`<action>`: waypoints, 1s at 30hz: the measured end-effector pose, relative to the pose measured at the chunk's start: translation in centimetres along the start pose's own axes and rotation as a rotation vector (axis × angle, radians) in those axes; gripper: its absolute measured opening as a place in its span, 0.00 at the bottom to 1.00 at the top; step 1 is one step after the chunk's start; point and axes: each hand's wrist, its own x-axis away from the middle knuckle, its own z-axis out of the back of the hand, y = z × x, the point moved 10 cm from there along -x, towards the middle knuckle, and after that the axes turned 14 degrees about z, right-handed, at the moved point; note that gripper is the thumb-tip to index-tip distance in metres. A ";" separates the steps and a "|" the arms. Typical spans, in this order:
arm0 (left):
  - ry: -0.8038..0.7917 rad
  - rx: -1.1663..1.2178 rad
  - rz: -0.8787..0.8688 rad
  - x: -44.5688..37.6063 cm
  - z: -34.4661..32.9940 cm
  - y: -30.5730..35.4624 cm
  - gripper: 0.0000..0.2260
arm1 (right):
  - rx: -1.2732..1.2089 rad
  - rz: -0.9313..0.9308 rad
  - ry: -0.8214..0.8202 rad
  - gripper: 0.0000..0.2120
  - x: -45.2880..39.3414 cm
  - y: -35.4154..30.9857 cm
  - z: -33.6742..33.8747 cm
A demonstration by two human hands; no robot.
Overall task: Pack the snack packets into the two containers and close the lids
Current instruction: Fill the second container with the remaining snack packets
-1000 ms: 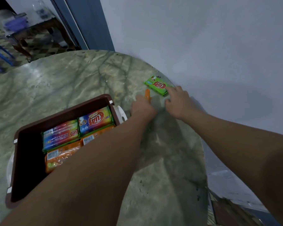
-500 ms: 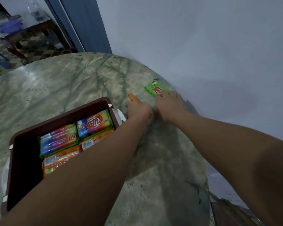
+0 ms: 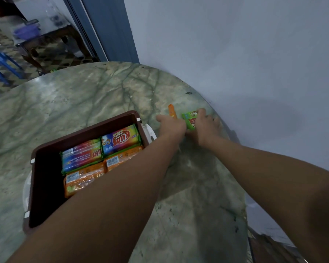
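A dark brown open container (image 3: 84, 134) stands on the marble table, with several snack packets (image 3: 120, 139) lying flat in its right half. Beyond its far right corner my left hand (image 3: 171, 126) grips an orange packet (image 3: 172, 111) that sticks up past the fingers. Right beside it my right hand (image 3: 207, 128) holds a green packet (image 3: 189, 119) near the table's edge by the wall. The two hands touch. My left forearm hides the container's near right side. Only one container shows.
The round green marble table (image 3: 84, 95) meets a pale wall (image 3: 235, 54) on the right. A white handle (image 3: 149, 132) pokes out at the container's right corner. A dark side table (image 3: 46, 40) and a blue chair (image 3: 0, 65) stand beyond the table, far left.
My right hand has closed on the green packet and pulled it towards me and left, next to my left hand. My left hand still holds the orange packet.
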 end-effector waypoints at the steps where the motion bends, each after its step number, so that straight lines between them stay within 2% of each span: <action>1: -0.017 0.020 0.003 0.5 0.1 0.2 0.19 | -0.070 -0.032 0.013 0.37 0.3 -0.1 0.2; 5: -0.061 0.108 0.004 2.3 0.9 1.0 0.25 | -0.235 -0.110 0.085 0.38 0.9 -1.2 1.3; 13: -0.056 0.267 -0.185 7.0 7.5 3.1 0.27 | -0.263 0.019 0.176 0.44 2.1 -7.3 3.9; 18: 0.007 0.197 -0.222 8.8 13.4 1.7 0.21 | -0.293 0.111 0.203 0.43 3.8 -12.1 4.7; 25: 0.141 0.063 -0.215 8.7 22.1 -2.1 0.24 | -0.200 0.290 0.173 0.45 6.4 -18.9 2.5; 30: 0.237 -0.114 -0.222 7.9 26.5 -5.1 0.27 | -0.022 0.502 0.082 0.53 8.6 -22.7 -0.6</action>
